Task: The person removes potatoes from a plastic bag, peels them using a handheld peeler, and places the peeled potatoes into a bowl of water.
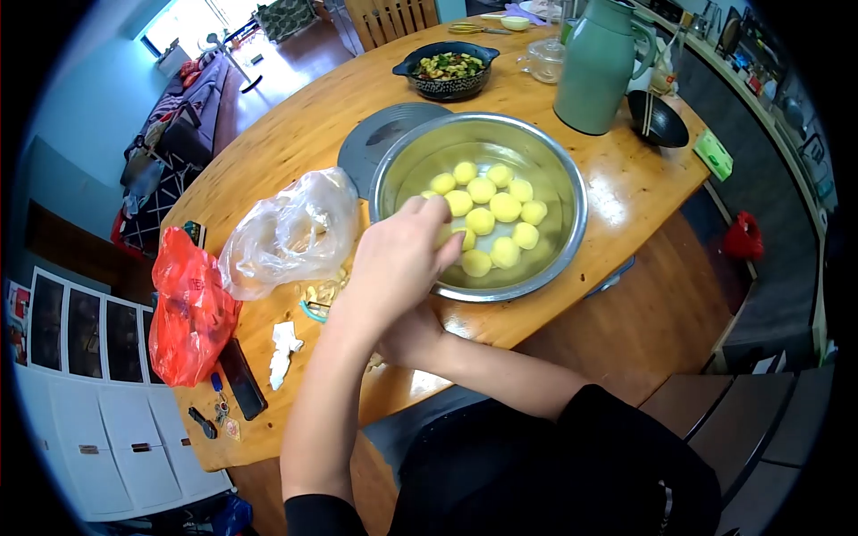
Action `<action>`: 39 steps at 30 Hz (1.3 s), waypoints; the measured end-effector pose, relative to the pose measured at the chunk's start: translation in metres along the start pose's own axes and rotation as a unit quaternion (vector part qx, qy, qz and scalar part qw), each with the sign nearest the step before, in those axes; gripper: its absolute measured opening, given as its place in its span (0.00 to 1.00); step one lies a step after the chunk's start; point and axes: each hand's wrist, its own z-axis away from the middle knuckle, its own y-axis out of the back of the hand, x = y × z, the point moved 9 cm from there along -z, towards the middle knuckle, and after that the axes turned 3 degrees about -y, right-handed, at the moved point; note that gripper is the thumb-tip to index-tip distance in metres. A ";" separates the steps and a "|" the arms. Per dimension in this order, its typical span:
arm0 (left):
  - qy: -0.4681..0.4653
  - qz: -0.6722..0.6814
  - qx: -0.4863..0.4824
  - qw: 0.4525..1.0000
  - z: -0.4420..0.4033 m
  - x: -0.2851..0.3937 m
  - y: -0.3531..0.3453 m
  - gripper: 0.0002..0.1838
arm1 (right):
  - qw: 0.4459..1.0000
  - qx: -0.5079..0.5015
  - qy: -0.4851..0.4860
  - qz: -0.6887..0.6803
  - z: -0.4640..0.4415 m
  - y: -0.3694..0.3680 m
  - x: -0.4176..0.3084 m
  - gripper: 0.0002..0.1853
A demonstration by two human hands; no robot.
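Note:
My left hand reaches over the near left rim of a steel basin. Its fingers and thumb curl around a yellow peeled potato, partly hidden behind them. Several peeled potatoes lie in the basin, which seems to hold water. Beneath my left forearm, my right hand is at the table edge, its fingers hidden. Left of my wrist, peelings lie around a teal-edged tool, perhaps a peeler.
A clear plastic bag and a red bag sit to the left, near a phone, keys and crumpled tissue. Beyond the basin stand a grey mat, a dish of food, a green jug and a black bowl.

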 end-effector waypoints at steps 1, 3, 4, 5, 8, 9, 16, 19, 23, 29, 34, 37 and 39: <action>-0.014 -0.026 -0.048 0.998 -0.007 -0.001 -0.015 0.15 | 1.000 -0.007 0.000 0.020 0.001 0.000 0.001 0.11; -0.042 -0.081 -0.140 0.986 -0.016 -0.003 -0.044 0.17 | 0.999 -0.008 -0.001 0.033 0.001 0.005 0.000 0.13; -0.043 -0.093 -0.116 0.988 -0.018 -0.001 -0.040 0.17 | 1.000 -0.004 -0.007 0.024 0.002 0.009 -0.001 0.13; -0.042 -0.105 -0.092 0.989 -0.019 -0.001 -0.033 0.17 | 0.999 -0.022 -0.002 0.027 0.004 0.004 0.001 0.12; -0.017 -0.110 0.066 0.992 -0.003 0.003 0.033 0.18 | 0.998 0.037 0.008 -0.042 -0.005 0.035 -0.007 0.10; 0.004 -0.063 0.113 0.992 0.016 -0.009 0.055 0.16 | 0.994 0.020 -0.020 -0.108 -0.007 0.033 -0.002 0.05; 0.361 0.093 0.282 0.884 0.275 -0.103 0.079 0.07 | 0.980 -0.037 -0.066 -0.184 -0.008 0.019 -0.003 0.11; 0.404 0.023 0.209 0.890 0.333 -0.092 0.055 0.11 | 0.987 -0.009 -0.013 -0.160 -0.020 0.028 -0.016 0.07; 0.426 0.035 0.148 0.892 0.338 -0.070 0.035 0.18 | 0.987 -0.074 0.020 -0.138 -0.046 0.024 -0.028 0.14; 0.395 0.043 0.149 0.906 0.308 -0.073 0.013 0.12 | 0.981 -0.065 -0.007 -0.183 -0.066 0.015 -0.028 0.12; 0.309 0.036 0.180 0.933 0.267 -0.080 0.013 0.06 | 0.976 0.000 -0.020 -0.215 -0.062 0.015 -0.003 0.14; 0.321 0.056 0.207 0.923 0.267 -0.093 0.031 0.04 | 0.962 -0.032 -0.100 -0.253 -0.059 0.017 0.006 0.14; 0.386 0.210 0.239 0.866 0.279 -0.121 0.027 0.05 | 0.912 -0.076 -0.143 -0.377 -0.056 0.007 0.009 0.09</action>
